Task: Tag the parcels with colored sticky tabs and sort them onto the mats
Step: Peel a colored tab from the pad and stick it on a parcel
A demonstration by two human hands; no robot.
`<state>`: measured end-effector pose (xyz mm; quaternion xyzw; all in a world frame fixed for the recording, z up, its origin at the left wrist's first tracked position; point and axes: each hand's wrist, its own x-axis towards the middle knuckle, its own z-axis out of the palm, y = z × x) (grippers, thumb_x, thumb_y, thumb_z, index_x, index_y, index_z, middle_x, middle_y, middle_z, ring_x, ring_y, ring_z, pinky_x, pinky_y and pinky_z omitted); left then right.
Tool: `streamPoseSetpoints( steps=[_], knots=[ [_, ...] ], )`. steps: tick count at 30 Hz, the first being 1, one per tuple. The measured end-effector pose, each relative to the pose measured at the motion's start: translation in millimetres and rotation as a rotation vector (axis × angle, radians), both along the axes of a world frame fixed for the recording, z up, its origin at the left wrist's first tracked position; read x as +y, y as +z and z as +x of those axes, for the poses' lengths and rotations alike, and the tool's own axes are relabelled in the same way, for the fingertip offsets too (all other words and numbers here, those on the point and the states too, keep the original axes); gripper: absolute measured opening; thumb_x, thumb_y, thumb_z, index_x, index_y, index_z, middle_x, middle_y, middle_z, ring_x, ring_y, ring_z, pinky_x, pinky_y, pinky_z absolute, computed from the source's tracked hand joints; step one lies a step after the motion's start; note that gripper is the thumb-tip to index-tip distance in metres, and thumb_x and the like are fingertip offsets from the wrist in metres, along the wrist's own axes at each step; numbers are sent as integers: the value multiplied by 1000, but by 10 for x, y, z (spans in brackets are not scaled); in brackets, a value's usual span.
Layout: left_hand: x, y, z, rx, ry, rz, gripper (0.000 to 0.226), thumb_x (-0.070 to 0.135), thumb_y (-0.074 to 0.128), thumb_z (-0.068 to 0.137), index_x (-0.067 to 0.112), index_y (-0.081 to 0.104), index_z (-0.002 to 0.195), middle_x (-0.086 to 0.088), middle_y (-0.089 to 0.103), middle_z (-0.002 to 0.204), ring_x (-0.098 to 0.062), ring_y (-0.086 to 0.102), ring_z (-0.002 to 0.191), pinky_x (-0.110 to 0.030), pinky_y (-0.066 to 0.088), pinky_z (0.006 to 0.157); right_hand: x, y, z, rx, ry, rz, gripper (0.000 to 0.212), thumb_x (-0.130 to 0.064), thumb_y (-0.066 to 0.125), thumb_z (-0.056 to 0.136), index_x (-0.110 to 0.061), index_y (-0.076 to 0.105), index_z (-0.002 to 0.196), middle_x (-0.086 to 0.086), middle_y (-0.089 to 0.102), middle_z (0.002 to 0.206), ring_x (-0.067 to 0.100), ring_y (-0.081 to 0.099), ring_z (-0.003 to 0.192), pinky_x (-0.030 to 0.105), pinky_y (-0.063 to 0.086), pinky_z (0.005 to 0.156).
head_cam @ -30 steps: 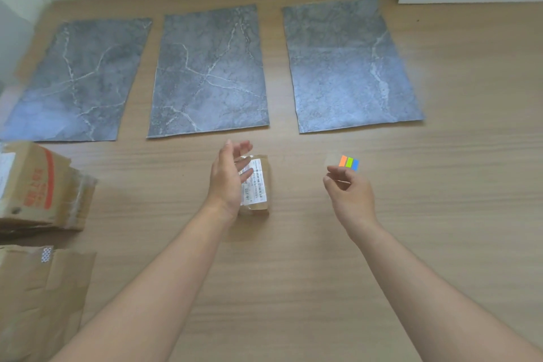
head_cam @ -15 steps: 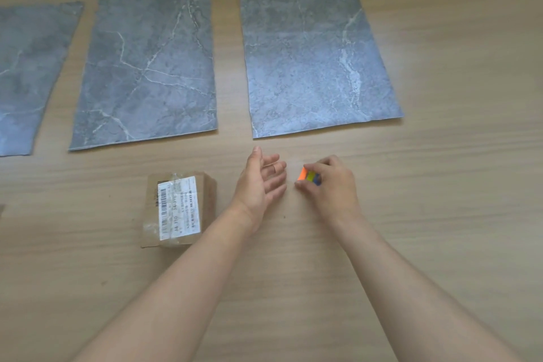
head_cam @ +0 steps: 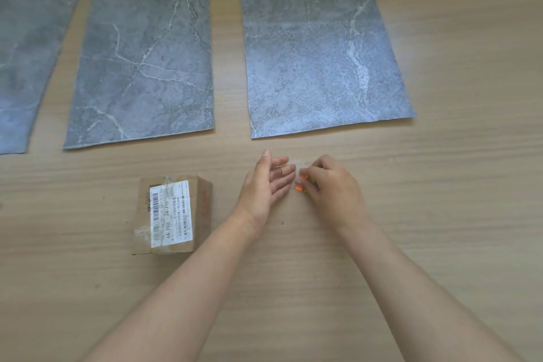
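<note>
One small brown cardboard parcel (head_cam: 173,214) is seen lying flat on the light wood-grain surface (head_cam: 440,214). One white barcode label (head_cam: 172,213) is stuck across its top under clear tape. No tab is seen on the parcel, and it rests on none of the mats.

Three grey marble-patterned rectangular mats are laid in a row beyond the parcel. The middle mat (head_cam: 141,62) is set straight beyond it, the right mat (head_cam: 320,47) beyond and to its right, and the left mat (head_cam: 26,73) beyond and to its left, cut off by the frame edge.

Two hands are held to the right of the parcel, close together. The left hand (head_cam: 264,185), nearer the parcel, is spread with straight fingers and nothing is held in it. The right hand (head_cam: 332,185) is curled around one small pad of coloured sticky tabs (head_cam: 300,184), of which mostly orange is shown. Whether the left fingertips touch the pad cannot be told.
</note>
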<state>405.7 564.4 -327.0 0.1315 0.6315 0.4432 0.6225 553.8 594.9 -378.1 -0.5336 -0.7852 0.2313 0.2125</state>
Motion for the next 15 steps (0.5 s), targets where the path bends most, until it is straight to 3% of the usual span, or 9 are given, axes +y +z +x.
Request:
streamPoseSetpoints(
  steps=[4,7,10,15],
  knots=[
    [-9,36,21,24,-20,1,54,45,30,106,5,59,129,-15,67,124,-21,67,115,-27,54,95,-10,-37,41,-23,118,140,26,-27,56,90,-19,75,106,-1,64,91,26,63,76,34,51,48],
    [-17,80,31,67,-50,-4,52,43,31,107,6,59,128,-16,69,119,-24,69,109,-30,56,92,18,-61,60,-1,112,135,10,-21,68,87,-17,77,90,-2,64,88,24,62,72,30,49,49],
    [-40,107,77,107,-85,-19,48,40,32,108,5,58,128,-19,69,120,-23,70,106,-28,55,88,41,-55,88,42,102,77,2,-16,76,88,-17,77,87,-2,66,87,21,63,73,24,41,59],
    [-73,173,166,49,-134,-49,51,42,32,107,6,53,136,-19,61,134,-25,60,124,-36,45,108,88,-17,67,114,-10,-51,9,-19,67,95,-20,73,89,-7,69,80,15,63,73,27,44,66]
  ],
)
